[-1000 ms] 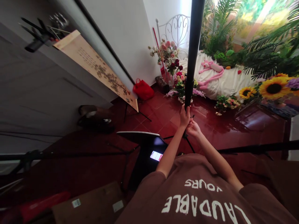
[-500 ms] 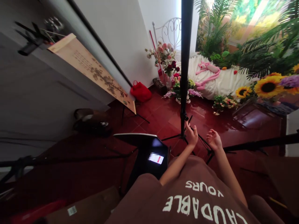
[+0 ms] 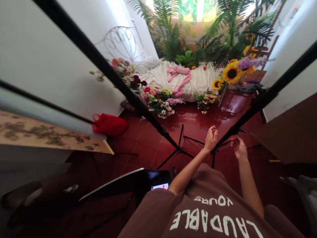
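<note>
My left hand (image 3: 211,139) is raised with fingers spread, holding nothing, just beside the lower part of a black stand pole (image 3: 262,100) that slants up to the right. My right hand (image 3: 239,148) hovers open on the other side of that pole, fingers loosely curled and empty. A second black tripod stand (image 3: 119,79) leans up to the left, its legs (image 3: 182,148) spread on the red floor just left of my left hand. Neither hand touches a pole.
A black chair with a lit phone (image 3: 159,186) stands at my lower left. A red bag (image 3: 110,124) and a scroll painting (image 3: 49,137) are left. Flowers (image 3: 160,100), sunflowers (image 3: 231,72) and a white-covered bed (image 3: 198,82) with a pink plush fill the far end.
Both hands let go of the upright black pole and opened. My view swung right, so the poles now appear slanted and the bed sits in the centre.
</note>
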{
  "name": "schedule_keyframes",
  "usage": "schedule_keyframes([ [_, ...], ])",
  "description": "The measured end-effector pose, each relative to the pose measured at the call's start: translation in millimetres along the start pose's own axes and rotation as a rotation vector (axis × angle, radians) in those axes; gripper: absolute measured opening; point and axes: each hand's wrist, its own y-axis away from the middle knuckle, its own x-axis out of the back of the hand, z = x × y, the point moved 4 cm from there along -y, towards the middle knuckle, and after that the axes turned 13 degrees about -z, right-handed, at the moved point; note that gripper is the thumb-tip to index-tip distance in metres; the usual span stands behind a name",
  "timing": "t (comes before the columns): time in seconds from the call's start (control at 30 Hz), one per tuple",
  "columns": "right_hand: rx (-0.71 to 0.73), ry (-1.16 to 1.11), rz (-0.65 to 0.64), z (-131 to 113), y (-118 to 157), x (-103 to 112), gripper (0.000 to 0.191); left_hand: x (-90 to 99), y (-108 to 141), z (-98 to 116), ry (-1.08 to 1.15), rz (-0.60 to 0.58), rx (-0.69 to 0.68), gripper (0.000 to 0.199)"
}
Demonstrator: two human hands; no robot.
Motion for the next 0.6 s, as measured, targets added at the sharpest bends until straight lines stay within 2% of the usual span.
schedule_keyframes([
  [0.07,0.080,0.018,0.050,-12.2,5.5,14.0,0.011,-20.1,-13.6,8.6,-0.010,-0.100,-0.076,0.050],
  [0.17,0.169,0.052,0.101,-25.0,13.7,27.8,0.025,-47.2,-33.3,22.0,-0.023,-0.223,-0.187,0.053],
  [0.3,0.217,0.091,0.099,-34.2,21.4,34.2,0.040,-76.5,-52.5,34.4,-0.032,-0.305,-0.240,0.054],
  [0.43,0.212,0.136,0.029,-39.3,24.4,31.6,0.048,-92.4,-62.0,31.7,-0.040,-0.293,-0.187,0.056],
  [0.6,0.183,0.171,-0.043,-40.6,17.0,21.1,0.042,-97.4,-68.3,17.7,0.002,-0.338,-0.176,0.055],
])
